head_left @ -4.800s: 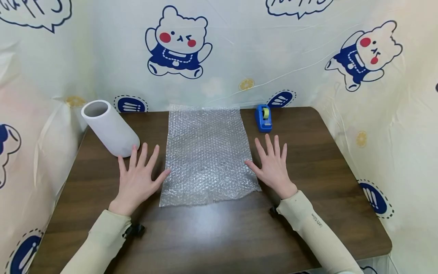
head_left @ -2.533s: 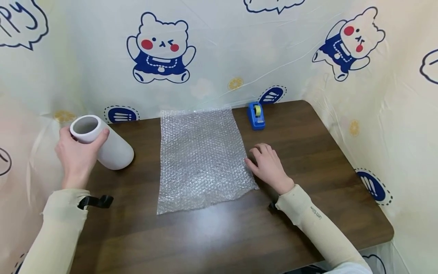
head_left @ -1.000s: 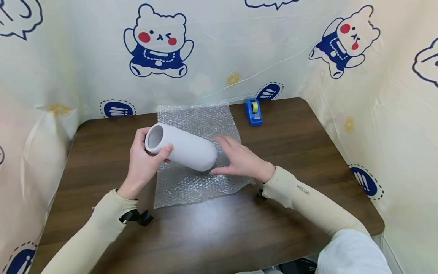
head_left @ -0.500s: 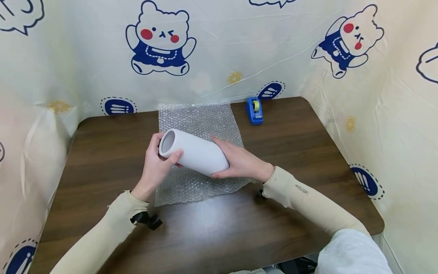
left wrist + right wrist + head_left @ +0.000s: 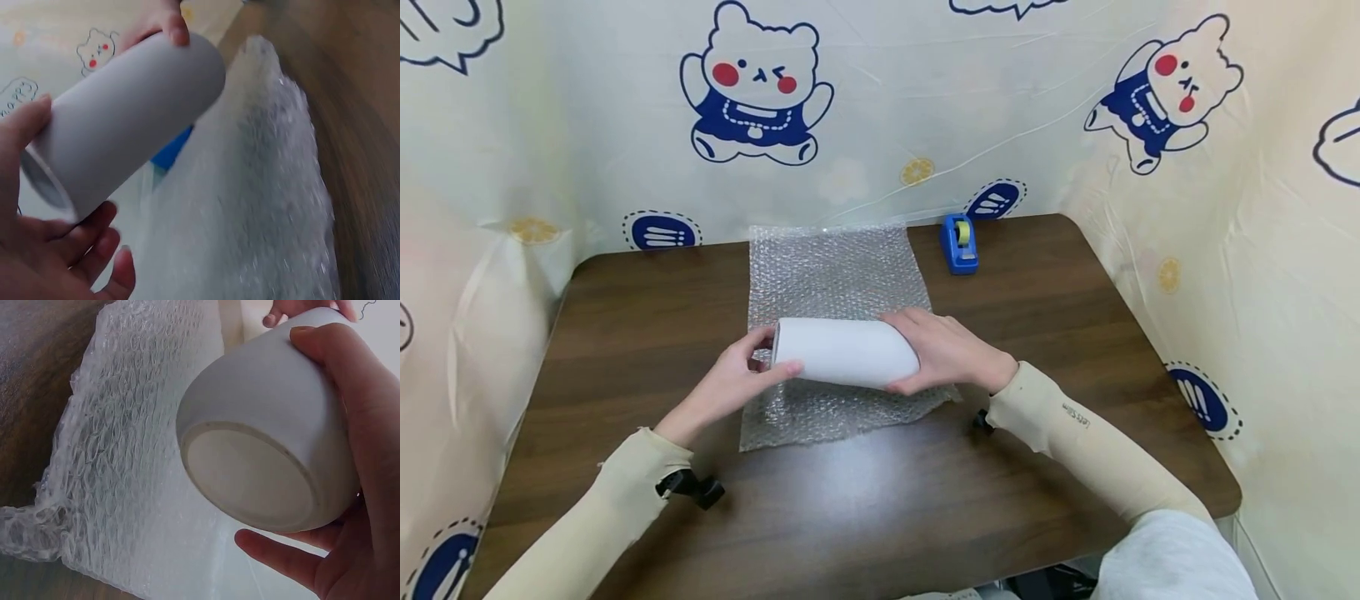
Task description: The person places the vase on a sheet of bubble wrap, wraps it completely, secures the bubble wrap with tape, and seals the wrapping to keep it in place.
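A smooth white vase (image 5: 842,352) lies on its side between my two hands, held over a sheet of bubble wrap (image 5: 835,271). My left hand (image 5: 730,383) grips the mouth end; in the left wrist view its thumb lies on the vase wall and its fingers curl under the rim. Around the base end, my right hand (image 5: 951,354) holds the vase, and the right wrist view shows the flat round bottom (image 5: 250,478). The wrap is spread flat on the dark wooden table (image 5: 647,333), partly hidden beneath the vase and hands.
A blue tape dispenser (image 5: 958,246) with a yellowish roll stands near the table's back edge, right of the bubble wrap. A pale curtain (image 5: 880,100) printed with bears hangs behind the table and along both sides.
The left hand took the vase from the table's left side and carried it over the bubble wrap. The right hand took hold of its base end, and the vase has turned level, left to right.
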Demonstrator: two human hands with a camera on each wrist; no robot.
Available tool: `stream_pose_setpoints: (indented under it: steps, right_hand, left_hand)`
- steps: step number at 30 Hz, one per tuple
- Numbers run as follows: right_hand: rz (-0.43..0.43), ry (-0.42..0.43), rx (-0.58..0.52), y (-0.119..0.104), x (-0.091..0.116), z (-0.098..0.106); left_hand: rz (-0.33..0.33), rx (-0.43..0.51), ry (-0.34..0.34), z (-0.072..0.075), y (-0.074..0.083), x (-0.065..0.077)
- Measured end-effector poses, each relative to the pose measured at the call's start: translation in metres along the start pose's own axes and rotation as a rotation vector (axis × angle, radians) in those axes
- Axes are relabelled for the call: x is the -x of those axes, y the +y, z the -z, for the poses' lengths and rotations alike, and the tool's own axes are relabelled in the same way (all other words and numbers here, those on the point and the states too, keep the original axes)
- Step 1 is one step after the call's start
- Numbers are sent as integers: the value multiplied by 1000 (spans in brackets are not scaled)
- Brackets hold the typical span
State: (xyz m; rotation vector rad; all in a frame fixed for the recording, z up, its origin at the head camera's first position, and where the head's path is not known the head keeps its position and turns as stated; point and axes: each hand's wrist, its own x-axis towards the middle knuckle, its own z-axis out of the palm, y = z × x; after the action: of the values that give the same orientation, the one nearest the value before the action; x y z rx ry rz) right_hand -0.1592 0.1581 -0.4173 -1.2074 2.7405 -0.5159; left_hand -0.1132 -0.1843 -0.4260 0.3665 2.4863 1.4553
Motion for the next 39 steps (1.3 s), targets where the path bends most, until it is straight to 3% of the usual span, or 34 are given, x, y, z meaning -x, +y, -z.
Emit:
stream_pose_setpoints:
  steps: [6,9,20,25,28,30,31,34,37,39]
  right_hand:
    - [62,-28,92,-2,0,-4]
    - [84,-31,148,-2,0,-4]
    - [101,-77,274,-4,1,-7]
    - [92,-106,271,-6,2,-12]
    - [90,-111,235,-4,2,-13]
    - [94,-115,208,-2,2,-13]
    - [99,-114,198,-1,2,-13]
    - [107,-120,181,2,2,-14]
    - [104,-127,171,4,1,-14]
    - [100,-132,164,4,0,-14]
  left_hand:
    - [-15,-58,-132,3,-24,4]
    - [-55,-153,-163,1,-30,2]
    - [-214,-454,-147,-10,-43,-2]
    - [-227,-538,-154,-12,-45,2]
    - [-267,-594,-108,-13,-43,4]
    - [-364,-642,-45,-15,-40,5]
    - [-445,-664,-11,-16,-37,6]
    - [-765,-710,72,-23,-28,7]
    - [-1041,-746,63,-35,-20,10]
    - [-1134,-780,23,-44,-18,12]
